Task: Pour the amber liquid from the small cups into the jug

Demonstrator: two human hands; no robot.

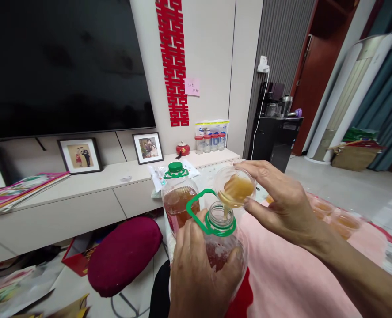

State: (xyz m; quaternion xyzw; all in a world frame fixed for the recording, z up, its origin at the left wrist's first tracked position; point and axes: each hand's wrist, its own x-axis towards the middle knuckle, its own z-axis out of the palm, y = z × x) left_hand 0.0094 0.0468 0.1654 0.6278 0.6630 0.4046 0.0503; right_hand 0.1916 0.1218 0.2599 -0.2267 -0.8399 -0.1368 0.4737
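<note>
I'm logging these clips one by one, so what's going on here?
The person's right hand tips a round, clear plastic cup of amber liquid over a green-handled clear plastic bottle, and a thin stream runs into its open neck. Their left hand grips that bottle's body. A green-capped clear bottle of reddish-brown liquid stands beside it. Some liquid remains in the cup.

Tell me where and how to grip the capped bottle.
Likely best by the narrow neck under its green cap, from above: the capped bottle stands upright, its body is wider, and the open bottle and left hand crowd its near side.
</note>
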